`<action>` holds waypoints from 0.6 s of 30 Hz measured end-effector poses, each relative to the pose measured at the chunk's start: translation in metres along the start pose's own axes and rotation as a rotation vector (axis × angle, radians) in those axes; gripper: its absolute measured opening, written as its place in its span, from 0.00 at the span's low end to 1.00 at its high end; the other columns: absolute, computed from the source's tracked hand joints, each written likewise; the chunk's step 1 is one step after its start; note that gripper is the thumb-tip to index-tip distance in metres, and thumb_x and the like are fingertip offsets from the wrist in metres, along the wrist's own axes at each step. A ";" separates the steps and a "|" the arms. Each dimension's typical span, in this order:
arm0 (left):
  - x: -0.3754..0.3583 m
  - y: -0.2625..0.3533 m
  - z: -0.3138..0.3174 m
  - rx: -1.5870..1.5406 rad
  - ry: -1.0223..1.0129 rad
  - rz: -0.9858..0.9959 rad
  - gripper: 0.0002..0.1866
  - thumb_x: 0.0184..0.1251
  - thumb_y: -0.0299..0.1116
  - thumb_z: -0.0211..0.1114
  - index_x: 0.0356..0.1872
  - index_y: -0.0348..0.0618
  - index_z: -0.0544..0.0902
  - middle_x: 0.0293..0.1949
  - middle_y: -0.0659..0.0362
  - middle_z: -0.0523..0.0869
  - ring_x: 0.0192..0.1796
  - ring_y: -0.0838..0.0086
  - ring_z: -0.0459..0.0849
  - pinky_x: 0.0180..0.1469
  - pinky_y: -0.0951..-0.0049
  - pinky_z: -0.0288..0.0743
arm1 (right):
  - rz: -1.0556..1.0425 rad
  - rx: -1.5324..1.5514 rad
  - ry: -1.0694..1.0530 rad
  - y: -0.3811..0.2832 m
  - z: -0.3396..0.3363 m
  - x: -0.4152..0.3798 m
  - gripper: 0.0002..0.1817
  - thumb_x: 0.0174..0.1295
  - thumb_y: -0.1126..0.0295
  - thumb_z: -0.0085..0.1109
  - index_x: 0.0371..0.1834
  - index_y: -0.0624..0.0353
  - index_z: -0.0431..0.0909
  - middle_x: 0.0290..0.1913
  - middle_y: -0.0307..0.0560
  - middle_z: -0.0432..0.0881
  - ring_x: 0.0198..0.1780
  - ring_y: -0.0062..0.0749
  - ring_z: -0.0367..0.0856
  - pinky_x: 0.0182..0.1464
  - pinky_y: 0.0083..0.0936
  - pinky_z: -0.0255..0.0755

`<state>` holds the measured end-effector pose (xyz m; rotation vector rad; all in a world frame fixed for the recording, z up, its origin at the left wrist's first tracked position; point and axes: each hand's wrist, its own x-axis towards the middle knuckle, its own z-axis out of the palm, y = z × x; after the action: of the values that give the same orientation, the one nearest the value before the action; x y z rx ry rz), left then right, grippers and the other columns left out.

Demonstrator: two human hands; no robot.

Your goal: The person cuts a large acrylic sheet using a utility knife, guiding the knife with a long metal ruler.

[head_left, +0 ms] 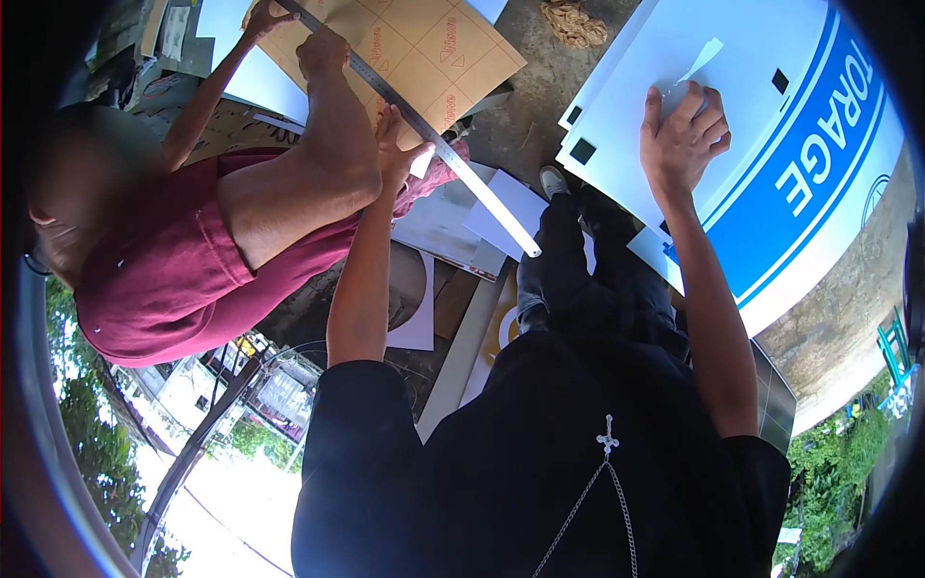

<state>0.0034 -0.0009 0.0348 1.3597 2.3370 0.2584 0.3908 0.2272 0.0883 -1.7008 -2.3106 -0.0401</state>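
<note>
A long steel ruler (482, 193) lies slantwise over a brown paper-covered sheet (414, 48) printed with red lettering. My left hand (393, 152) grips the ruler near the sheet's lower edge, thumb and fingers against it. On a large white sign panel (617, 87) with a blue band reading "TORAGE", my right hand (682, 135) rests with curled fingers. Beneath those fingers is a greyish piece I cannot make out, and a thin pale strip (706, 58) sticks out beyond them. Another person's hand (323, 53) presses the ruler higher up.
At my left crouches a co-worker in maroon clothing (173, 270), one arm stretched to the ruler's top end. White offcuts (414, 308) lie on the ground near my shoe (554, 181). A coil of tan rope (575, 21) sits beyond, between the sheet and the panel.
</note>
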 end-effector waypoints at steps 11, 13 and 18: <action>-0.002 -0.004 0.001 0.023 -0.045 -0.029 0.60 0.48 0.58 0.77 0.79 0.42 0.56 0.79 0.51 0.57 0.81 0.60 0.54 0.78 0.62 0.56 | -0.005 -0.014 0.007 0.000 0.000 0.001 0.29 0.69 0.46 0.54 0.61 0.55 0.62 0.62 0.55 0.60 0.63 0.48 0.60 0.61 0.58 0.58; -0.004 0.001 0.000 -0.010 -0.053 -0.063 0.57 0.53 0.60 0.73 0.79 0.44 0.55 0.79 0.52 0.56 0.81 0.62 0.53 0.78 0.60 0.58 | 0.003 -0.011 0.001 -0.001 -0.001 0.001 0.29 0.69 0.46 0.54 0.61 0.55 0.62 0.62 0.55 0.61 0.63 0.48 0.60 0.61 0.58 0.58; 0.009 -0.021 0.002 -0.494 -0.008 0.058 0.44 0.65 0.53 0.67 0.77 0.47 0.59 0.77 0.52 0.59 0.78 0.62 0.58 0.71 0.59 0.69 | 0.005 -0.005 0.003 -0.001 -0.001 0.001 0.29 0.69 0.46 0.55 0.61 0.55 0.62 0.62 0.55 0.61 0.64 0.49 0.60 0.61 0.58 0.58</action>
<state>-0.0159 -0.0042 0.0231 1.1720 2.0389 0.7859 0.3903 0.2274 0.0890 -1.7080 -2.3056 -0.0470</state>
